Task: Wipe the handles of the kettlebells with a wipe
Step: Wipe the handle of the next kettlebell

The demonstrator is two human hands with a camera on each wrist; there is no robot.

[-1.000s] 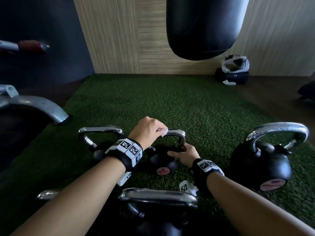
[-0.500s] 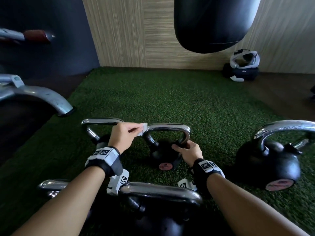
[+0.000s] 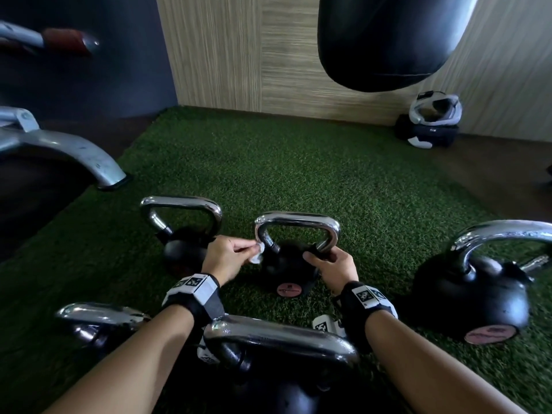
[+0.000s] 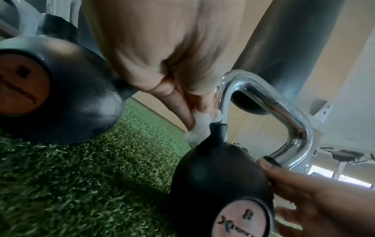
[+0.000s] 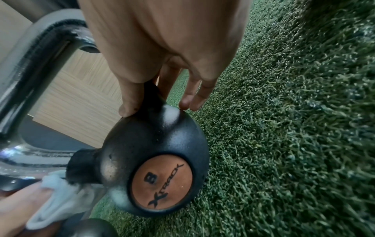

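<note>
A small black kettlebell (image 3: 283,273) marked 8 stands on the green turf with a chrome handle (image 3: 298,219). My left hand (image 3: 227,258) pinches a crumpled white wipe (image 3: 257,254) against the lower left leg of that handle, near the black collar; the left wrist view shows the wipe (image 4: 199,128) at the handle's (image 4: 263,104) base. My right hand (image 3: 334,264) grips the base of the handle's right leg, thumb on the ball (image 5: 154,160). The wipe (image 5: 58,197) appears low left in the right wrist view.
Other chrome-handled kettlebells stand around: one at back left (image 3: 185,234), a large one at right (image 3: 472,288), two near me (image 3: 280,348) (image 3: 101,318). A black punching bag (image 3: 388,37) hangs ahead. A grey machine leg (image 3: 65,153) is at left, and gear (image 3: 430,121) lies by the wall.
My left hand slid the wipe from the top of the handle round its left corner and down the left leg. My right hand kept its grip at the right base.
</note>
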